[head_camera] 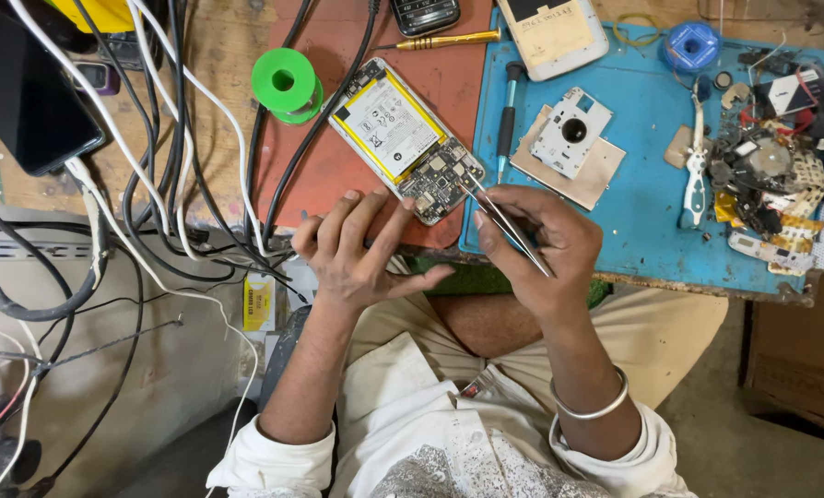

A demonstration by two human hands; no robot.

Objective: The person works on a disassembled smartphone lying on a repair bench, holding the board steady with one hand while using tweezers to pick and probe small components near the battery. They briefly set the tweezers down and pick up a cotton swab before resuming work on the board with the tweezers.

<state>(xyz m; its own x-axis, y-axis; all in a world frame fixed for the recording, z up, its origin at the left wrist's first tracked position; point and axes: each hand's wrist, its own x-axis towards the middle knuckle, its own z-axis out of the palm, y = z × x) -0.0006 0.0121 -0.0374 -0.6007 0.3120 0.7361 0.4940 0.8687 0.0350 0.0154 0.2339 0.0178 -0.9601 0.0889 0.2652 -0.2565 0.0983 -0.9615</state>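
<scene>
Back cover's off: right hand [536,235] pinching tweezers [513,231] is probing the opened phone [407,138] board, left hand [357,254] bracing, fingers loosely spread, nothing lifted yet, seemingly.

Opened phone [405,138] on red mat [338,175], left hand [357,254] steadying it, right hand [536,235] gripping tweezers [509,224]

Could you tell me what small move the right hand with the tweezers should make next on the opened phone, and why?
Probably ease the tweezers tips slightly down onto the circuit board. The right hand holds them with tips at the board's edge on the opened phone, while the left hand steadies that end with its fingertips.
</scene>
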